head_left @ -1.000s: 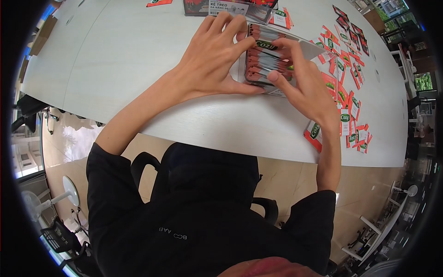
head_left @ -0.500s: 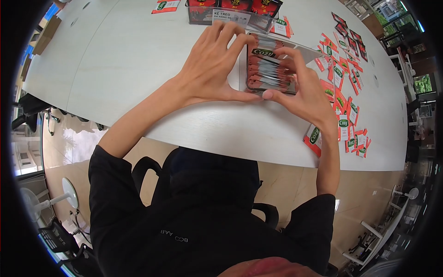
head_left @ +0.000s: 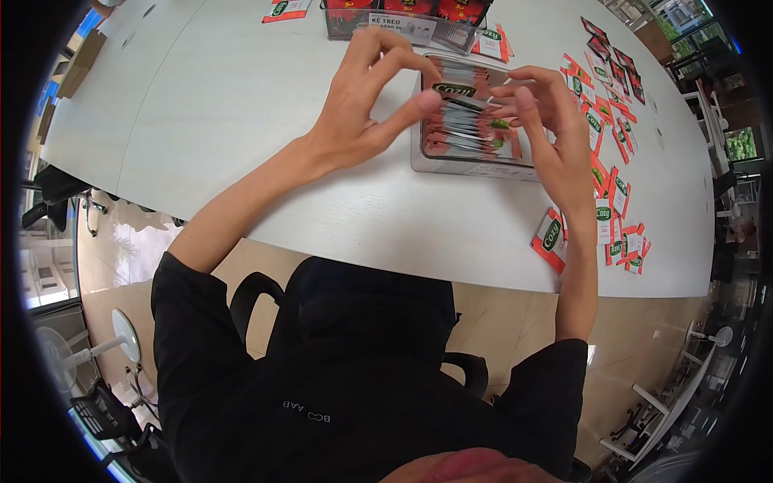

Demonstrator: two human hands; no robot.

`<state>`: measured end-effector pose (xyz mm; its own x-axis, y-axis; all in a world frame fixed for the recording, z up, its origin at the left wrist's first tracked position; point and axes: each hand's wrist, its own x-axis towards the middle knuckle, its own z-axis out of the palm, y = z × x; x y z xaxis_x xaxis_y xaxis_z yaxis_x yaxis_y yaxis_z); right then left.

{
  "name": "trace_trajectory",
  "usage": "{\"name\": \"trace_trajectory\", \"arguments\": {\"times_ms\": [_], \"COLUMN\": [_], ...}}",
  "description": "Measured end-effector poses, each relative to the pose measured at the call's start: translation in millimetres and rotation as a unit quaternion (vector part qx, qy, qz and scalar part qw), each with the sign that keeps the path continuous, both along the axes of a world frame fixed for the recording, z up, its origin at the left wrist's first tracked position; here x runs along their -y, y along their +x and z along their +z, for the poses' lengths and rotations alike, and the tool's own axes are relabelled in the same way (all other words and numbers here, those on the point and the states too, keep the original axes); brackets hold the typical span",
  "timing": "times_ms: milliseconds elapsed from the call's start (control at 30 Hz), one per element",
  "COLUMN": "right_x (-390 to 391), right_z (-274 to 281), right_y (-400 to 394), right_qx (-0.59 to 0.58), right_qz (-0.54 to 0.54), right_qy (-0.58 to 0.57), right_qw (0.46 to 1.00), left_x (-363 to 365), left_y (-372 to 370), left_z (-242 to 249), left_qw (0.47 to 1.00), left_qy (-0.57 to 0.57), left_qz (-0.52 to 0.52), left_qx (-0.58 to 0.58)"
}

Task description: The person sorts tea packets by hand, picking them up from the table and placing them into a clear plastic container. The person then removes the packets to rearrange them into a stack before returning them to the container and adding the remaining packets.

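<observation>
1. In the head view, a clear, rectangular plastic box (head_left: pixel 451 167) sits on a white tabletop (head_left: pixel 201 137), in front of the person; it is the landmark for every place below.
2. Inside the box, slim red-and-silver paper sachets (head_left: pixel 459 129) stand packed in a row along its left part; a green "Cozy" label (head_left: pixel 455 90) shows among them.
3. The bare left hand (head_left: pixel 354 113) is at the box's left edge, its thumb and forefinger spread, with nothing visible between them. I cannot tell whether the fingertips touch the rim.
4. The bare right hand (head_left: pixel 560 137) is over the box's right part, fingers curled inward and thumb apart from the forefinger. Some fingers blur against the contents, so I cannot tell whether they pinch a sachet.
5. Just beyond the box stands a clear plastic display tray (head_left: pixel 451 36) with a pale printed label, holding black-and-red packets (head_left: pixel 459 10).
6. Right of the box, flat red-and-white packets (head_left: pixel 594 125) lie scattered, some overlapping; dark packets (head_left: pixel 597 48) lie farther beyond them.
7. Nearer the person than the box, to its right, one red packet with a green oval (head_left: pixel 551 237) lies beside the right forearm.
</observation>
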<state>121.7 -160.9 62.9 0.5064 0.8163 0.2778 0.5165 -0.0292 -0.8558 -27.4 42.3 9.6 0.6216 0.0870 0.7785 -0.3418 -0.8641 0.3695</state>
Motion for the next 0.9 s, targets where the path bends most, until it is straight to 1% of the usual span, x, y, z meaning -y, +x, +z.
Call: {"name": "trace_trajectory", "arguments": {"times_ms": [33,67,133,200,267,300,367,433,500,567,600,667,700,767,900], "right_x": [0,0,0,-1,-2,-2,-5,-7,-8,-8,-8,-9,-9,-9,-12], "right_z": [-2,-3,-4,-5,-7,-9,-11,-10,-10,-11,-10,-7,-6,-5,-9], "right_y": [3,5,7,8,9,9,7,3,1,3,3,3,4,5,11], "right_qx": [0.061,0.121,0.126,0.13,0.128,0.127,0.078,0.082,0.085,0.172,0.172,0.261,0.26,0.327,0.342], "right_qz": [-0.012,-0.023,-0.016,-0.007,0.009,0.009,0.026,0.028,0.031,0.021,0.022,-0.021,-0.021,-0.019,-0.005], "right_qy": [-0.002,-0.004,-0.009,-0.015,0.019,0.018,0.057,0.063,0.07,0.096,0.095,0.096,0.096,0.066,0.06], "right_qw": [0.998,0.992,0.992,0.991,0.992,0.992,0.995,0.994,0.993,0.98,0.98,0.96,0.96,0.942,0.938], "left_x": [0,0,2,0,-1,0,0,-1,-2,-1,0,1,1,0,-4], "left_y": [2,3,3,3,3,4,5,7,7,6,5,4,4,4,7], "left_z": [-1,-1,3,4,4,4,3,2,3,7,10,12,11,9,3], "left_qw": [0.999,0.999,0.998,0.998,0.997,0.998,0.998,0.997,0.998,0.998,0.997,0.997,0.997,0.997,0.998], "left_qy": [-0.043,-0.042,-0.06,-0.063,-0.068,-0.057,-0.047,-0.059,-0.049,-0.038,-0.036,-0.034,-0.036,-0.038,-0.033], "left_qz": [-0.006,-0.008,0.019,0.019,0.021,0.025,0.029,0.039,0.047,0.055,0.061,0.068,0.066,0.062,0.05], "left_qx": [0.01,0.01,0.009,0.002,-0.005,-0.006,-0.006,-0.01,-0.005,-0.001,-0.011,-0.021,-0.029,-0.038,-0.02]}}
